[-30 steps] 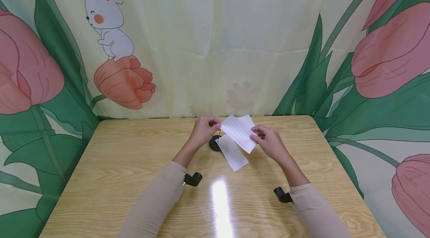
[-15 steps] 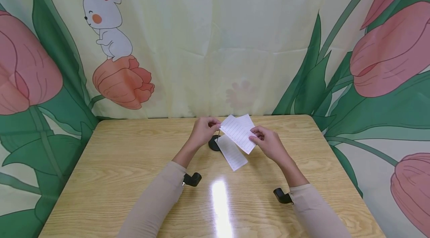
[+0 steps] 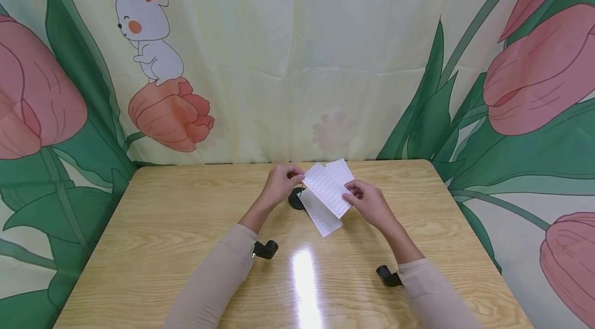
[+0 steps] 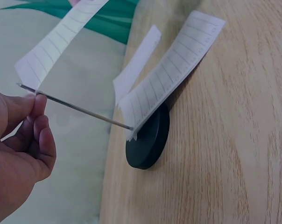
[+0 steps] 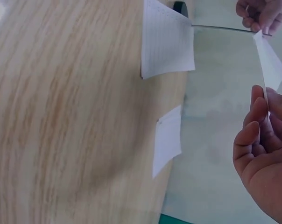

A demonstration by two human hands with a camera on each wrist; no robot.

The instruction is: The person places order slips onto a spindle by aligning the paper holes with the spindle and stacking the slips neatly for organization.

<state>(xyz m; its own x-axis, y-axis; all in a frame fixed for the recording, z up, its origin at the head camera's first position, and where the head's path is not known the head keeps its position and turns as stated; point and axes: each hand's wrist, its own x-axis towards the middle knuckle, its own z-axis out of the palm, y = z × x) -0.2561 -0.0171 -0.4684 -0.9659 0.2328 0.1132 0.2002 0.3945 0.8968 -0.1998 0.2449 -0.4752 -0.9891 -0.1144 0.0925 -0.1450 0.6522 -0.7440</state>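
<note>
- While pinching one corner of a ruled sheet (image 3: 325, 192) between thumb and fingertips of the left hand (image 3: 280, 183), grips its opposite end with thumb and fingers of the right hand (image 3: 370, 203).
- Holds the sheet aloft over the wooden table (image 3: 186, 215), at the upper end of a thin metal spike (image 4: 85, 110).
- Brings the left fingertips close against the spike, a little below its tip.
- Cannot tell about the sheet's corner there: pierced, or merely laid against the spike.
- Bends the other left fingers toward the palm, and the other right fingers likewise.
- Has, at the spike's foot, a round black base (image 4: 145, 150) resting on the table.
- Has a spiked sheet (image 3: 321, 219) low on the spike, pierced near one end, angled toward the near side and part-covered in the head view.
- Has a back sheet (image 5: 168, 142) near the table's far edge, apart from the spiked sheet in the right wrist view.
- Wears beige sleeves (image 3: 218, 272), with a black mount (image 3: 266, 249) at each wrist.
- Faces a pale curtain (image 3: 260, 112) printed with a white rabbit (image 3: 160, 58) and pink tulips (image 3: 534, 71).
</note>
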